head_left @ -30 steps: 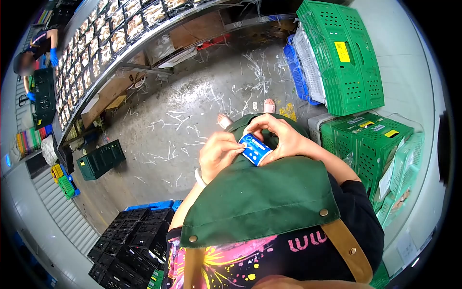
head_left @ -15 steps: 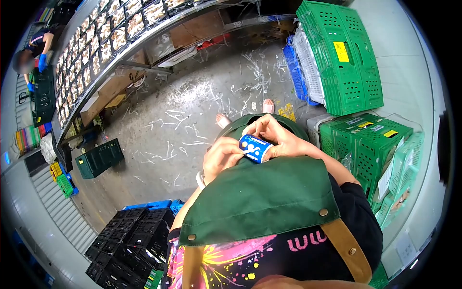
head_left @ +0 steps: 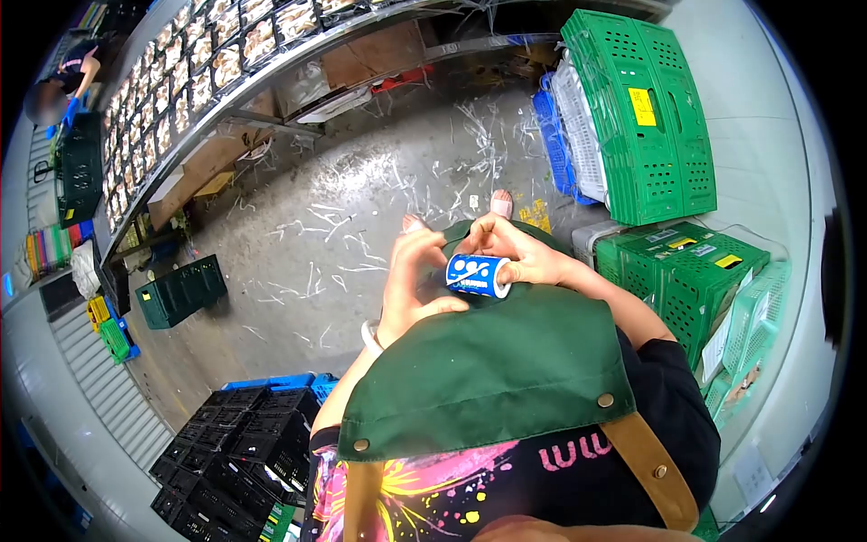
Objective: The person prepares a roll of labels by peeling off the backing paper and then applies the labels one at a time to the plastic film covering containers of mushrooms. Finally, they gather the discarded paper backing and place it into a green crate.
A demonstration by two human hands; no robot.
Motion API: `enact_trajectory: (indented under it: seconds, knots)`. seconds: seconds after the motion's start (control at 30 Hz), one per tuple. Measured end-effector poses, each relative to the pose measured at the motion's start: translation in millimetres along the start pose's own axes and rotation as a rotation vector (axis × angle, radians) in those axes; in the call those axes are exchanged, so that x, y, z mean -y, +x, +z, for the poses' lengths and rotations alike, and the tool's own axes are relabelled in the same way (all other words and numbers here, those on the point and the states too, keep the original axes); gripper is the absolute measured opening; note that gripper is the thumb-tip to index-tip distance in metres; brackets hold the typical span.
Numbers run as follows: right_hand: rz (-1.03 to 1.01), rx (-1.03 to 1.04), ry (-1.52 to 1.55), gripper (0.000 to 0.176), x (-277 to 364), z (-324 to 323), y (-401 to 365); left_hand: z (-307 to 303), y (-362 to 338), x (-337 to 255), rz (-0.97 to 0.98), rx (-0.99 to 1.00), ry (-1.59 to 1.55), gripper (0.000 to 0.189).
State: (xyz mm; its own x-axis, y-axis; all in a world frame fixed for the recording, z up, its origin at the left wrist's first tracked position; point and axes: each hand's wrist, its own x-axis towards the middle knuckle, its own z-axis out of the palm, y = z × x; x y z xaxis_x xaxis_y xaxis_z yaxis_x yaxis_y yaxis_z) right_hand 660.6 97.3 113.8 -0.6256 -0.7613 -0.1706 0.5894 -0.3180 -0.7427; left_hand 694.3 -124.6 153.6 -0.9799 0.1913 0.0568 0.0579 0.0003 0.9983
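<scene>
A roll of blue printed labels (head_left: 475, 275) with white spots and lettering is held in front of the green apron (head_left: 488, 361). My right hand (head_left: 519, 248) grips it from the right, its thumb at the roll's open end and its fingers curled over the far side. At the roll's left end, my left hand (head_left: 411, 285) is open, thumb and fingers apart around that end. A pale band (head_left: 370, 338) circles my left wrist.
Green crates (head_left: 646, 126) are stacked at right, with more green crates (head_left: 673, 271) below. Black crates (head_left: 244, 443) stand at lower left. A long table of packed trays (head_left: 203, 63) runs along the back, a person (head_left: 72, 77) at its far end. Plastic strips litter the floor (head_left: 307, 235).
My left hand has come off the label roll and its fingers have spread. The roll has turned in my right hand, showing another part of its print. The person at far left raised an arm.
</scene>
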Motion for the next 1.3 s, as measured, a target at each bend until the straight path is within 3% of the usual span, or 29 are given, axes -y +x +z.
enact_trajectory:
  seconds: [0.07,0.13,0.17,0.23,0.4,0.63,0.7,0.77,0.83,0.9,0.97,1.03,1.1,1.13,1.17,1.23,1.27,1.3]
  knots:
    - [0.015,0.016,0.004,0.083,-2,-3,1,0,5,-6,-0.056,-0.028,0.052,0.058]
    - [0.01,0.018,-0.021,0.084,-4,-4,5,-4,7,-2,0.014,0.159,0.135,0.041]
    - [0.01,0.018,-0.021,0.084,-3,-5,6,-4,8,-2,0.013,0.159,0.135,0.041]
    - [0.036,0.024,-0.02,0.087,-3,-6,9,-1,10,-5,0.042,0.043,0.16,0.023]
    - [0.076,0.033,-0.095,0.087,13,3,16,1,8,-5,0.031,-0.011,0.22,0.02]
    - [-0.074,0.063,-0.044,0.077,22,14,42,8,29,-12,0.339,-0.226,0.41,0.018]
    - [-0.098,0.096,0.102,0.078,28,19,50,9,39,-16,0.47,-0.33,0.351,0.02]
    - [-0.037,0.136,0.246,0.08,38,28,53,0,45,-12,0.53,-0.271,0.413,0.02]
    - [-0.07,0.167,0.418,0.082,27,30,58,-1,57,-14,0.737,-0.309,0.194,0.007]
    - [-0.057,0.042,0.611,0.088,28,31,58,1,65,-23,0.793,-0.395,0.228,0.008]
    - [-0.053,0.145,0.603,0.089,26,32,62,-5,74,-29,0.832,-0.361,0.405,0.004]
    - [-0.131,0.219,0.552,0.083,20,33,63,-10,79,-33,0.768,-0.331,0.542,0.012]
    - [-0.021,0.111,0.598,0.087,20,31,61,3,95,-33,0.634,-0.32,0.055,0.02]
    - [-0.076,0.115,0.523,0.09,20,32,64,-5,91,-33,0.498,-0.164,-0.026,0.021]
    - [-0.146,0.041,0.405,0.084,22,35,64,-5,84,-30,0.348,-0.146,-0.155,0.018]
    - [-0.109,-0.146,0.111,0.071,0,21,71,-6,81,-22,0.31,-0.235,-0.012,0.017]
    - [-0.107,-0.142,0.112,0.071,-5,17,70,-4,80,-21,0.31,-0.239,-0.009,0.017]
    - [-0.148,-0.16,-0.063,0.064,3,18,70,-1,82,-22,0.229,-0.373,-0.062,0.016]
